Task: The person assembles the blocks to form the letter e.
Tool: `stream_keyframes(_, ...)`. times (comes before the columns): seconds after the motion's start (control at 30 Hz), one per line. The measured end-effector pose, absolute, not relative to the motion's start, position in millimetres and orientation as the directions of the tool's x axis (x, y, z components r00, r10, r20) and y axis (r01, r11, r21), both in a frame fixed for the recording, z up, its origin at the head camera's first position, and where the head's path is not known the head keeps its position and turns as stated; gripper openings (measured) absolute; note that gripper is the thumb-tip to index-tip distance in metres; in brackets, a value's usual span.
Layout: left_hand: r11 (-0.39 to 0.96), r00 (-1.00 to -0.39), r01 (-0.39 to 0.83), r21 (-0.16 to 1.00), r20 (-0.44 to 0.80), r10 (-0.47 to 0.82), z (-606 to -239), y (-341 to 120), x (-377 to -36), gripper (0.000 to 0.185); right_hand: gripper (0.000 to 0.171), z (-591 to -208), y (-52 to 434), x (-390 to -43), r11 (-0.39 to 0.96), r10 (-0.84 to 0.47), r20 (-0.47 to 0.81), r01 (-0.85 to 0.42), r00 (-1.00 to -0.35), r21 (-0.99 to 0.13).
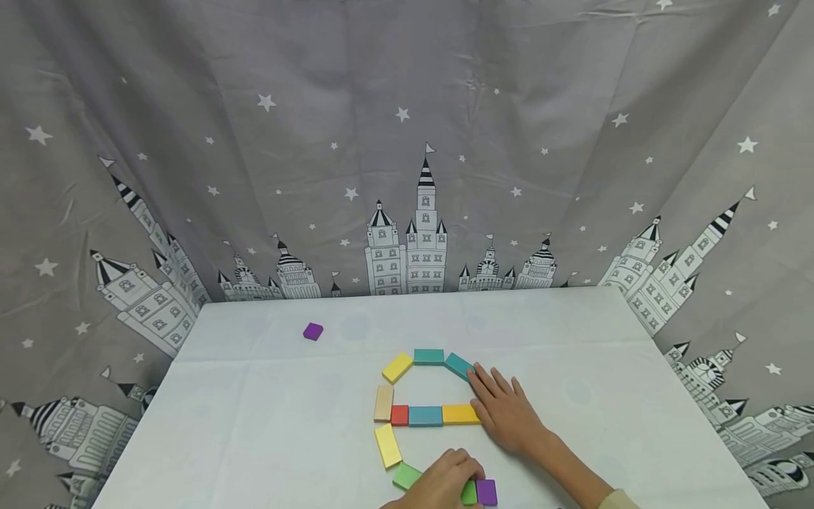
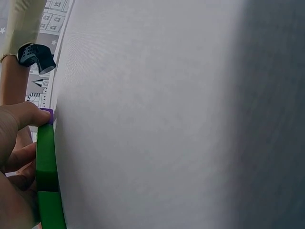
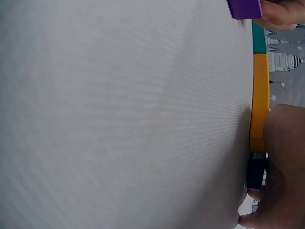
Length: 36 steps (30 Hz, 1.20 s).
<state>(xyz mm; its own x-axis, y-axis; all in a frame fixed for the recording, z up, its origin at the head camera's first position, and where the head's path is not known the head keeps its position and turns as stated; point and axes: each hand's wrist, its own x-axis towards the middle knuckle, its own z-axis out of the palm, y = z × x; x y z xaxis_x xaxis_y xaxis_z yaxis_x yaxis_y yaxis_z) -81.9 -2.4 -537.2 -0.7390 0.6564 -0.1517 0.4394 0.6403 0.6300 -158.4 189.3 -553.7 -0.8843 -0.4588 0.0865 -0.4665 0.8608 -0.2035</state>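
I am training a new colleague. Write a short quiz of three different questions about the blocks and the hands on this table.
1. True or false: the right hand lies flat beside the orange block.
2. Which block lies alone, apart from the figure?
A. red
B. purple
C. teal
3. Fill in: the left hand covers part of a ____ block next to the near purple block.

Key: 1 true; 2 B, the far purple block; 3 green.

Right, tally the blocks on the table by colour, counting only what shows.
Purple blocks: 2
Yellow blocks: 3
Teal blocks: 2
Green blocks: 2
Blue block: 1
Red block: 1
Plain wood block: 1
Total: 12 visible; the hands may hide more.
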Motion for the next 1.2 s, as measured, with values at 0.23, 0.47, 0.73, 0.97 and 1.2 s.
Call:
stream_keyframes(0.23,0.631,-0.737,0.456,0.627,-0.133,0.663,-538,-2,-82,0.035,0.054,-551,189,-158,0.86,-0.458,0.082,-0.465,-0.885,-0.21)
stream_keyframes(0.47,0.651,-0.747,0.434,0.623,-0.155,0.647,-534,-2,-81,0.033,0.053,-551,188,-158,0.861,-0.453,0.091,-0.462,-0.887,-0.212)
stream_keyframes(0.73,0.636,-0.81,0.319,0.703,-0.147,0.568,-523,-14,-91,0.035,0.054,-549,188,-157,0.862,-0.449,0.069,-0.453,-0.891,-0.23)
stream_keyframes(0.97,0.56,-0.896,0.341,0.755,0.082,0.435,-518,-51,-114,0.028,0.054,-548,189,-158,0.864,-0.457,0.044,-0.455,-0.888,-0.215)
stream_keyframes(1.2,0.579,-0.942,0.322,0.749,0.192,0.276,-517,-92,-145,0.031,0.054,-549,190,-157,0.854,-0.463,0.064,-0.465,-0.884,-0.235)
